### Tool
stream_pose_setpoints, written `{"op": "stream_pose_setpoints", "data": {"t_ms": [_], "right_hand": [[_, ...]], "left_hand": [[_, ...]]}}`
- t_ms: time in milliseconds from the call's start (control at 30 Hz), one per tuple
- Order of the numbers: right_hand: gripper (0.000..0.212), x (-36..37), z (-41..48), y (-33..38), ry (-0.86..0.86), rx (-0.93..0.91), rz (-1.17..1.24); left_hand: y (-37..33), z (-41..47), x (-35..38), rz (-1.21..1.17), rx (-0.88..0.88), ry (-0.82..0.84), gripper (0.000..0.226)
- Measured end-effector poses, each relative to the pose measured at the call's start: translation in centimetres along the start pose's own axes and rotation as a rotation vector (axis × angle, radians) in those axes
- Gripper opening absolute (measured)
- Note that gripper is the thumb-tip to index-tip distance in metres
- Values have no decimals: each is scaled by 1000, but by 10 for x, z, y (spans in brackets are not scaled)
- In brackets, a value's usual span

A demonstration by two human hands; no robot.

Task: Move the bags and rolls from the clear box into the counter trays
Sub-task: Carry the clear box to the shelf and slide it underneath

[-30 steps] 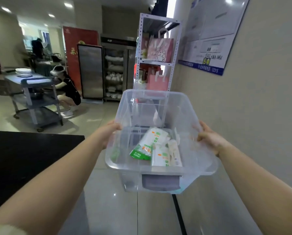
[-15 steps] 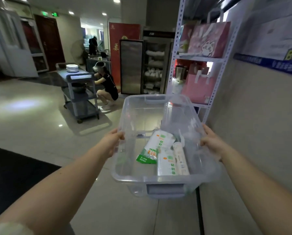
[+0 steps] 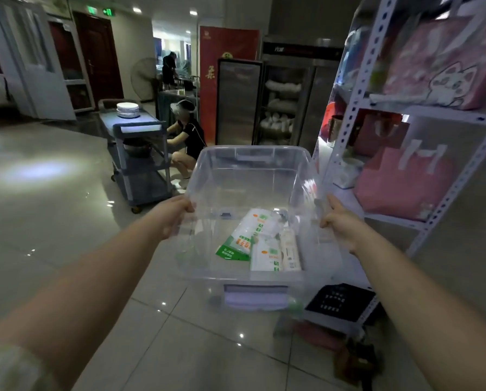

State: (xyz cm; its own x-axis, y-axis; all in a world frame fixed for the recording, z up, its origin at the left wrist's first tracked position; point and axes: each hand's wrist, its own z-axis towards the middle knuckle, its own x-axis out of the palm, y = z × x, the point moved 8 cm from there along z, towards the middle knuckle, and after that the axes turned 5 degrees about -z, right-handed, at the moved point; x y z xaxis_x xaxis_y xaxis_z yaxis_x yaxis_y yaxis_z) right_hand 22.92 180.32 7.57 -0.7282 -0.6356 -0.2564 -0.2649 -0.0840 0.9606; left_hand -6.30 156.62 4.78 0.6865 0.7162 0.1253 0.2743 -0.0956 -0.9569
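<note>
Both hands gripping box (image 3: pixel 253 176) at frame centre: left hand (image 3: pixel 174 217) clamped on its left rim, right hand (image 3: pixel 342 225) on its right. Inside, lower middle, green-and-white bags (image 3: pixel 244 238) beside roll (image 3: pixel 289 249).

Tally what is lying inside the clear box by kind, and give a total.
Green and white bags: 1
White bags: 1
Slim white rolls: 1
Total: 3
A crumpled clear piece near the back of the clear box is too unclear to count.
</note>
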Motion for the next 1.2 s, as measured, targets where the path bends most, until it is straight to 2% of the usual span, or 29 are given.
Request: {"op": "stream_pose_setpoints", "data": {"t_ms": [167,267,400,733,933,1067,1200], "right_hand": [[82,36,122,-4,43,-1,121],[80,59,189,-22,43,37,172],[85,75,289,-58,46,88,212],[91,105,516,-88,108,197,268],[90,130,632,-125,-25,204,363],[88,139,710,-153,-137,255,405],[86,128,783,-165,-291,286,398]], "left_hand": [[-24,113,-21,-21,-14,-5,40],[-15,185,-27,4,-35,-22,41],[3,285,-27,30,-74,-48,30],[-16,508,-36,-2,-128,-160,36],[5,644,-55,-22,-152,-162,24],[8,768,-46,34,-182,-90,32],[-9,895,-5,113,-221,37,41]]}}
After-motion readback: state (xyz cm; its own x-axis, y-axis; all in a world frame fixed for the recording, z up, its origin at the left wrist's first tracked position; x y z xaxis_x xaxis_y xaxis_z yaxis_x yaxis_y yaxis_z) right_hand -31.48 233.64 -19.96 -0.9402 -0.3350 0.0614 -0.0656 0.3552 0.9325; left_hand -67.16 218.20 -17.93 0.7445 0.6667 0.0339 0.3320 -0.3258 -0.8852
